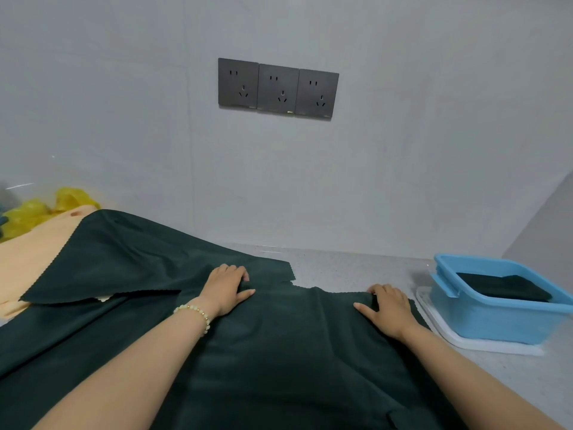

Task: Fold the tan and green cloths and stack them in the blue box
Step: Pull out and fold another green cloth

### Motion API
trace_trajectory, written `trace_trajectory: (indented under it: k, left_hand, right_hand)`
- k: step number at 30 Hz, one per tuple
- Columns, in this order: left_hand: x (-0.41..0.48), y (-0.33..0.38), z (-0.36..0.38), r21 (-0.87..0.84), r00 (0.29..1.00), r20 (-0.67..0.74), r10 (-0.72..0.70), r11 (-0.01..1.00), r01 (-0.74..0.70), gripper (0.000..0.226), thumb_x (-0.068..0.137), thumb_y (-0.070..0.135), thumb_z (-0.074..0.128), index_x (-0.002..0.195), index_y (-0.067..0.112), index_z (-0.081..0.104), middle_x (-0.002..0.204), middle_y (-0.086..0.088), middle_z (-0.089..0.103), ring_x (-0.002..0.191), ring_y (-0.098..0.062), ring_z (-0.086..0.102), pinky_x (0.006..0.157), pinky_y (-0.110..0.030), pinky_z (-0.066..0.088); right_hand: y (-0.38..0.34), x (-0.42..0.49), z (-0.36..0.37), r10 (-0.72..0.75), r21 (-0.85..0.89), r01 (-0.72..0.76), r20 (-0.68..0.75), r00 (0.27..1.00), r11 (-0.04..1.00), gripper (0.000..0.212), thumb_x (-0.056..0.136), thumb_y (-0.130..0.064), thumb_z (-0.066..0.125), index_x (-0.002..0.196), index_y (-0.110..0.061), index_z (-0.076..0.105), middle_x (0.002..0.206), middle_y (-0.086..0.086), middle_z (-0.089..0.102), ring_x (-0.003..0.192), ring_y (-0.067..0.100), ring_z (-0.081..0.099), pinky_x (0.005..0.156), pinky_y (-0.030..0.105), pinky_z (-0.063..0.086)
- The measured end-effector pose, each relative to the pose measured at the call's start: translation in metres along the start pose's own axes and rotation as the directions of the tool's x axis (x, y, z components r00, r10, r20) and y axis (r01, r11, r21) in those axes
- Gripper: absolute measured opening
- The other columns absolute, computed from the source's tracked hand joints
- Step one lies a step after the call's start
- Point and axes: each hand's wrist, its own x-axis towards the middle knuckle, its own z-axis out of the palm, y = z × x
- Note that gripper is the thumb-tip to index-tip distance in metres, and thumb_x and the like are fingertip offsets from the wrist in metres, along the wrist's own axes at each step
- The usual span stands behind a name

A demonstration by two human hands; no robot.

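1. A green cloth (279, 352) is spread on the grey counter (356, 268), directly in front of the person.
2. Its far edge is grasped by the left hand (226, 288), the fingers curled into the fabric.
3. The same edge, further right, is grasped by the right hand (387, 308), the fingers hooked over it.
4. A second green cloth (108, 252) is seen at the left, lying partly over a tan cloth (28, 262).
5. The blue box (496, 318) is placed near the right hand, on a white board (483, 344); a folded dark cloth (502, 287) is held inside it.
6. A bead bracelet (195, 315) is worn on the left wrist.
7. A yellow bag (37, 209) is seen behind the tan cloth.
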Motion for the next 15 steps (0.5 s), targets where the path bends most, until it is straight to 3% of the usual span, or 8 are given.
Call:
trace_trajectory:
  k: [3, 5, 7, 9, 11, 15]
  left_hand:
    - [-0.004, -0.003, -0.004, -0.041, 0.978, -0.168, 0.122, 0.991, -0.130, 0.021, 0.096, 0.041, 0.048, 0.100, 0.021, 0.053, 0.093, 0.006, 0.050, 0.092, -0.015, 0.044, 0.094, -0.030, 0.033]
    - [0.003, -0.006, -0.018, -0.102, 0.926, -0.346, 0.151, 0.975, -0.197, 0.016, 0.095, 0.035, 0.052, 0.091, 0.020, 0.052, 0.084, 0.008, 0.047, 0.083, -0.014, 0.041, 0.087, -0.031, 0.034]
    - [0.022, -0.011, -0.035, -0.105, 0.894, -0.423, 0.148, 0.972, -0.210, 0.016, 0.094, 0.032, 0.055, 0.089, 0.017, 0.054, 0.082, 0.006, 0.045, 0.083, -0.017, 0.043, 0.079, -0.030, 0.031]
    - [0.045, -0.014, -0.048, -0.040, 0.909, -0.390, 0.144, 0.984, -0.174, 0.019, 0.095, 0.034, 0.053, 0.096, 0.016, 0.056, 0.088, 0.005, 0.045, 0.090, -0.019, 0.045, 0.079, -0.027, 0.028]
    - [0.072, -0.016, -0.050, 0.048, 0.936, -0.336, 0.100, 0.995, -0.089, 0.023, 0.096, 0.037, 0.051, 0.106, 0.018, 0.057, 0.102, 0.003, 0.049, 0.103, -0.019, 0.044, 0.088, -0.026, 0.026]
    - [0.098, -0.007, -0.014, 0.071, 0.961, -0.273, -0.043, 0.995, 0.065, 0.042, 0.092, 0.034, 0.057, 0.132, 0.027, 0.046, 0.139, 0.003, 0.041, 0.134, -0.018, 0.028, 0.111, -0.028, 0.012]
  right_hand:
    - [0.003, -0.005, 0.012, -0.132, 0.079, 0.144, -0.148, 0.980, 0.986, 0.018, 0.096, -0.040, 0.047, 0.093, -0.023, 0.046, 0.090, -0.006, 0.048, 0.093, 0.017, 0.041, 0.088, 0.027, 0.031]
    - [-0.001, 0.003, 0.005, -0.135, 0.158, 0.192, -0.316, 0.939, 0.969, 0.014, 0.096, -0.033, 0.048, 0.089, -0.022, 0.047, 0.081, -0.007, 0.047, 0.087, 0.017, 0.040, 0.078, 0.027, 0.027]
    - [-0.010, 0.027, -0.008, -0.121, 0.165, 0.209, -0.427, 0.896, 0.964, 0.013, 0.096, -0.031, 0.048, 0.089, -0.020, 0.049, 0.080, -0.005, 0.049, 0.086, 0.019, 0.042, 0.079, 0.027, 0.025]
    - [-0.020, 0.055, -0.021, -0.137, 0.092, 0.196, -0.436, 0.890, 0.976, 0.015, 0.097, -0.031, 0.047, 0.096, -0.017, 0.053, 0.088, -0.003, 0.052, 0.093, 0.021, 0.044, 0.091, 0.029, 0.027]
    - [-0.028, 0.084, -0.024, -0.100, 0.011, 0.114, -0.395, 0.913, 0.993, 0.021, 0.098, -0.032, 0.045, 0.109, -0.016, 0.054, 0.105, -0.001, 0.054, 0.107, 0.022, 0.043, 0.107, 0.033, 0.022]
    - [-0.038, 0.111, 0.008, 0.051, -0.032, -0.064, -0.321, 0.946, 0.997, 0.040, 0.096, -0.032, 0.045, 0.135, -0.020, 0.039, 0.143, 0.000, 0.037, 0.136, 0.020, 0.026, 0.118, 0.039, 0.004]
